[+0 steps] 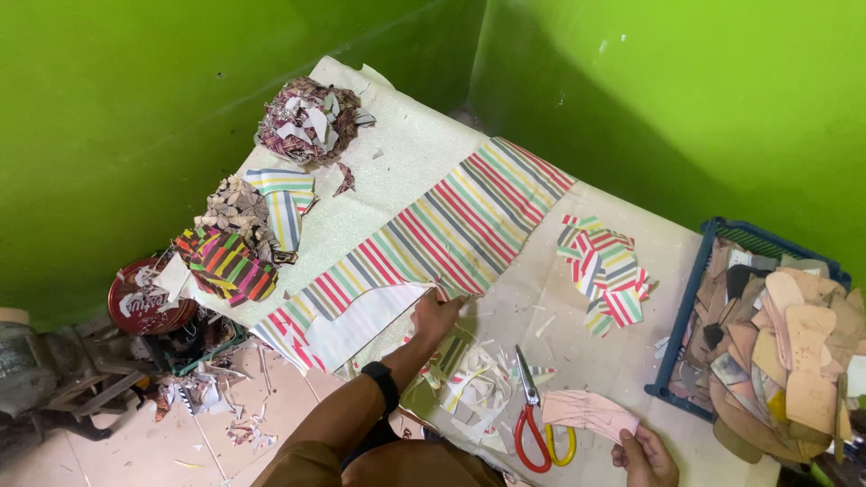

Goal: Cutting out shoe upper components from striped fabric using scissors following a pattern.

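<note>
Bottom right of frame: my right hand (pixel 642 455) is pinching a pale pink cut-out pattern piece (pixel 588 411), fingers closed on its right end, the piece hanging out to the left just over the worktop (pixel 667 252). Just left of it, scissors (pixel 534 424) with one red and one yellow handle loop are lying blades-up toward the frame centre, not touching either hand.

Lower centre: my left hand (pixel 436 316), black watch on the wrist, is pressing flat on the near edge of the striped fabric sheet (pixel 442 236), fingers spread, gripping nothing. The sheet is running diagonally from left centre up to upper centre; its pale underside is showing where the left end folds over.

A mess of striped offcuts (pixel 474 379) is sitting between my two arms. A stack of cut striped pieces (pixel 606 271) is lying right of centre, apart from the sheet.

Right edge: a blue crate (pixel 686 307) is holding a heap of tan and brown pattern shapes.

Upper left: three piles of cut patterned pieces are sitting on the worktop, the topmost one purple-and-white (pixel 309 117). A round red tin (pixel 144 302) is sitting at the left edge below them. Paper scraps are lying on the tiled floor (pixel 162 442) at lower left. Green walls are behind everything.
</note>
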